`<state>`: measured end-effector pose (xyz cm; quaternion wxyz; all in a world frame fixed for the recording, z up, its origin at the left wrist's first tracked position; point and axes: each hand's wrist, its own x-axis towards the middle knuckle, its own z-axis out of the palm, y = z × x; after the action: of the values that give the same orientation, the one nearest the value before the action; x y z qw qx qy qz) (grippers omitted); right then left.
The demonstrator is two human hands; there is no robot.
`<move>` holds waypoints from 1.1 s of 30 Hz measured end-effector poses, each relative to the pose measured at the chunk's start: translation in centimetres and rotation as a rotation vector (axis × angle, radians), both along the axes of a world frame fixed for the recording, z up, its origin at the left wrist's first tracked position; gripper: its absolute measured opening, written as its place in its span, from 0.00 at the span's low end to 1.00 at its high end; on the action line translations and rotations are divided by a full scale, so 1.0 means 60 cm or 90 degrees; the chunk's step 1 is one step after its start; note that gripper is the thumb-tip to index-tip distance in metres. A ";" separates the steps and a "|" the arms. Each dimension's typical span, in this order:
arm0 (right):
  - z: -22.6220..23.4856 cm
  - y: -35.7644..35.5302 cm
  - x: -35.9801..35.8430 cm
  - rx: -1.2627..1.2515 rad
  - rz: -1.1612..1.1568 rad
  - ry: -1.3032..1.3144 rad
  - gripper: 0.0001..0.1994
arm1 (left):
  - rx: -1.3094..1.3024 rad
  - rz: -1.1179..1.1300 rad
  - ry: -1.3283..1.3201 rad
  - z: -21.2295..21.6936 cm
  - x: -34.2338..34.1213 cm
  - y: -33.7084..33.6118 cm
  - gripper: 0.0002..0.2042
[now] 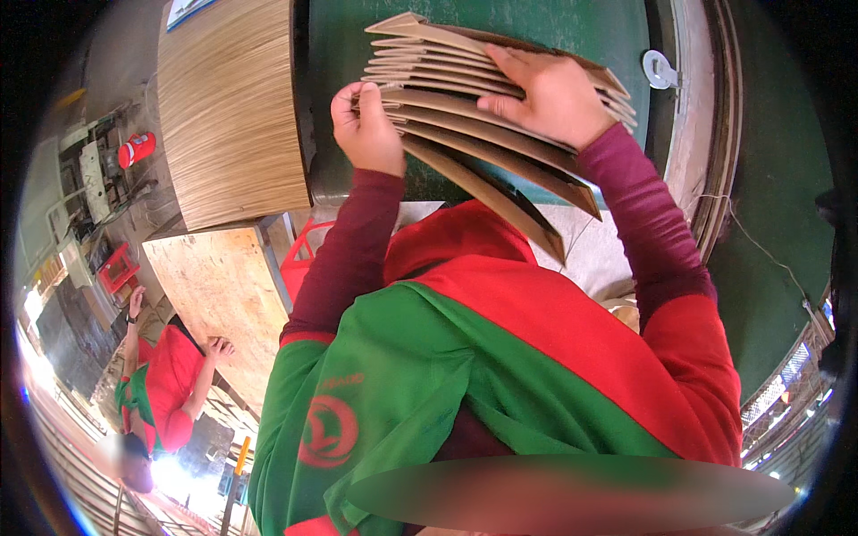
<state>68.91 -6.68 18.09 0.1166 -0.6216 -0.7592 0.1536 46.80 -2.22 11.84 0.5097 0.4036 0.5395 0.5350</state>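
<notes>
A fanned bundle of folded brown cardboard pieces (438, 67) is held over the green tabletop, tilted toward me. At its left end my left hand (368, 129) is closed, thumb and fingers pinching the edges of the lower pieces. My right hand (559, 94) grips the bundle from the right, thumb and index finger reaching between the upper pieces. Several lower pieces (500, 170) splay apart and hang toward my lap. Cardboard hides some of my fingertips.
The green table (483, 20) lies beneath the bundle. Left of it stands a tall stack of brown sheets (234, 107), with a wooden board (214, 295) nearer me. A red plastic stool (308, 250) sits beside my left arm. Another person (170, 384) works at the far left.
</notes>
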 end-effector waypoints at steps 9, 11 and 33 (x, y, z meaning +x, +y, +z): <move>0.050 -0.014 -0.035 -0.102 -0.035 -0.152 0.60 | 0.091 0.216 0.062 -0.013 0.087 0.041 0.14; 0.053 0.011 -0.040 -0.179 -0.087 -0.220 0.57 | 0.068 0.187 0.095 -0.011 0.111 0.058 0.14; 0.222 0.071 -0.387 0.203 0.258 -0.007 0.39 | -0.356 0.120 -0.765 0.127 -0.389 -0.077 0.41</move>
<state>45.69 -2.45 31.40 0.1760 -0.4312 -0.8836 0.0490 23.48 -6.83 19.44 0.7581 -0.1608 0.3132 0.5490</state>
